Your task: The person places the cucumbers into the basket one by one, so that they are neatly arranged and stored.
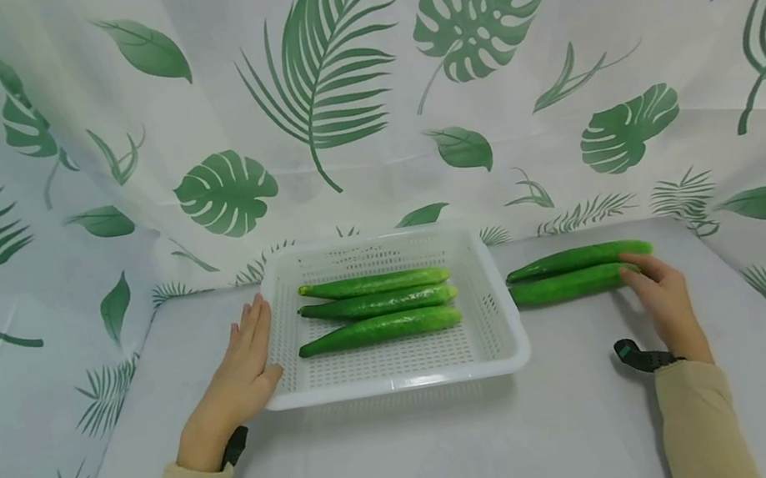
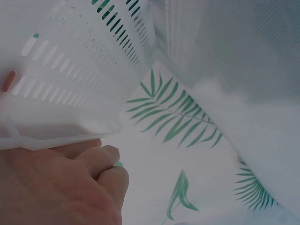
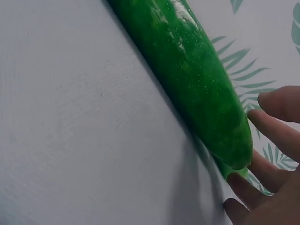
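Observation:
Three green cucumbers (image 1: 379, 305) lie side by side in a white perforated plastic basket (image 1: 396, 385). My left hand (image 1: 241, 373) rests along the basket's left side with fingers extended; in the left wrist view it sits just under the rim (image 2: 56, 140). Right of the basket, two more cucumbers lie close together on the table, a far one (image 1: 576, 259) and a near one (image 1: 566, 287). My right hand (image 1: 670, 301) is at their right ends, fingers loosely bent and spread. In the right wrist view, fingertips surround the tip of a cucumber (image 3: 197, 89) without closing on it.
A white cloth covers the table (image 1: 421, 469). White curtains with green leaf prints (image 1: 346, 110) stand behind and at both sides, close to the basket's back edge. Dark straps (image 1: 646, 357) circle both wrists, below beige sleeves.

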`<state>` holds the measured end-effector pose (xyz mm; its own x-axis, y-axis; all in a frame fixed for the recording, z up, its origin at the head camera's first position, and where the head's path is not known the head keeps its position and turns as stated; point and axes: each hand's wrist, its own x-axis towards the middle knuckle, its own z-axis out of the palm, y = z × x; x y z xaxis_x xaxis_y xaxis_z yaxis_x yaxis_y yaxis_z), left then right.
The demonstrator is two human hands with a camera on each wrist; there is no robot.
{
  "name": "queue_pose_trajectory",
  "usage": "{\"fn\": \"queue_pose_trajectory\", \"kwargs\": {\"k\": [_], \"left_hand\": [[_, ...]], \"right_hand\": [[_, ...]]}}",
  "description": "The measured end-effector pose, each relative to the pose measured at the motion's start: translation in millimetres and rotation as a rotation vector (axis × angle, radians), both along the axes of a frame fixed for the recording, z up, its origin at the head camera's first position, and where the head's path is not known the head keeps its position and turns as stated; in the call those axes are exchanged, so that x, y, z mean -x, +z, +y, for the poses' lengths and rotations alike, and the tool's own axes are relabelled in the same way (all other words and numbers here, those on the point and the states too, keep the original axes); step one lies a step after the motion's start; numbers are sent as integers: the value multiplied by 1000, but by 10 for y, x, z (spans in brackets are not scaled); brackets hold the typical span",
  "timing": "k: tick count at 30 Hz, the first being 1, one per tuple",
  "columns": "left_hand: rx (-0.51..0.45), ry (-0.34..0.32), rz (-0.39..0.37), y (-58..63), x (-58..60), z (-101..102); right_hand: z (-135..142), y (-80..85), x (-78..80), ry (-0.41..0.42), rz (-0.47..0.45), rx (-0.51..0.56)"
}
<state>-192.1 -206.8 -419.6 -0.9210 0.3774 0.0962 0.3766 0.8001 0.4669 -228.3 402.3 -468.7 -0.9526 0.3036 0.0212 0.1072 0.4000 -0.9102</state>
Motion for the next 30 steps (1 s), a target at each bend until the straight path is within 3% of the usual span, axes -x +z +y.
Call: {"fn": "queue_pose_trajectory", "kwargs": {"k": [5,12,18,30], "left_hand": [[3,1,3,2,6,4],[4,5,-4,14,8,6],[-1,7,-8,22,1,4],[-13,1,9,41,-25,9]], "right_hand": [[24,-68,2,2,-76,-39],[121,-131,-55,57,-92,67],[108,-143,-35,137,-113,-32],[67,-132,-53,133,-117,-171]]}}
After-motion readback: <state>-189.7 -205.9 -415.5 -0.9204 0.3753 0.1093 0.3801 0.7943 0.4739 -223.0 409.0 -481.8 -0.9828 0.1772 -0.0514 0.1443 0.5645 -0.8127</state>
